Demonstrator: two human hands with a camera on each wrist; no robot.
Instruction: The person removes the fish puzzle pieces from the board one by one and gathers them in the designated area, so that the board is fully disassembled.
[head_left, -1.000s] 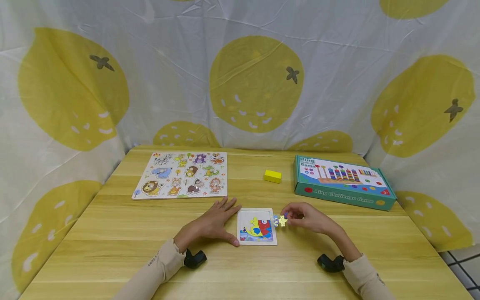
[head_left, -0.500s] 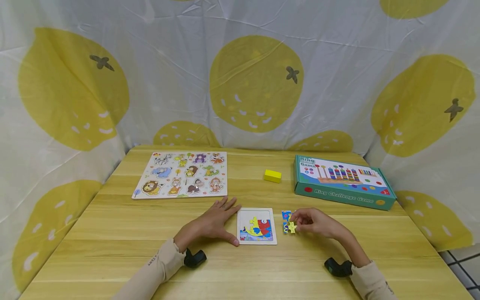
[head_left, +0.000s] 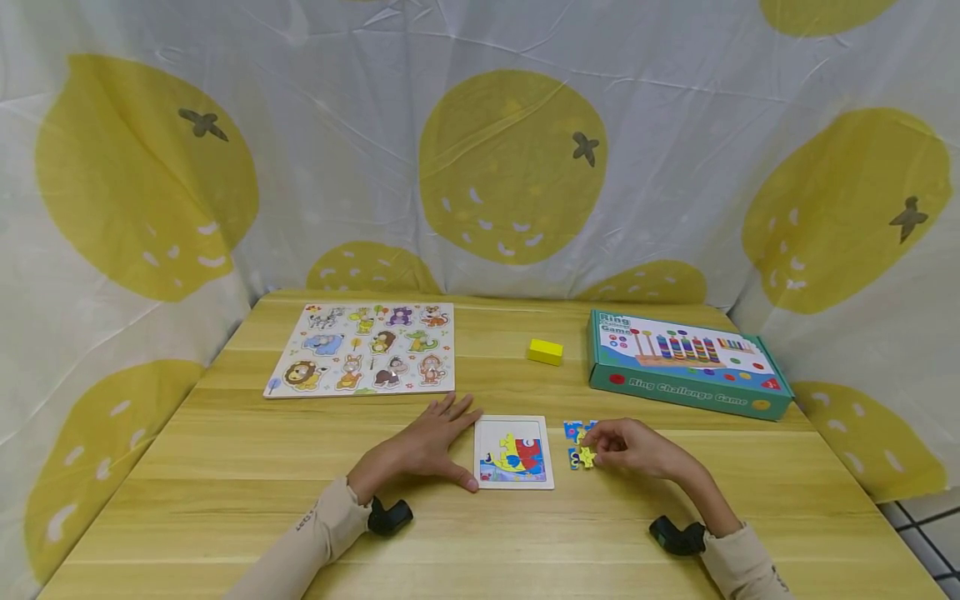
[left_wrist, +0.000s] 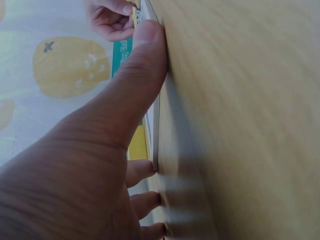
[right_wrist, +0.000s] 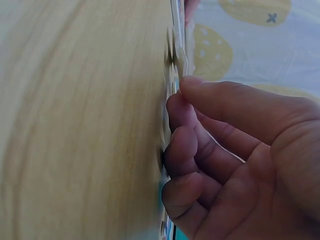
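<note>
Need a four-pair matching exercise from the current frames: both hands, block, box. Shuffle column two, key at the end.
1. Left hand
2. Right hand
3. Yellow block
4. Game box

A. Between the animal board and the box
B. Pinching a puzzle piece
C. Green sides, "Ring Challenge Game" lettering
D. Fingers spread, at the left edge of the puzzle frame

Pairs: 1-D, 2-B, 3-A, 4-C
</note>
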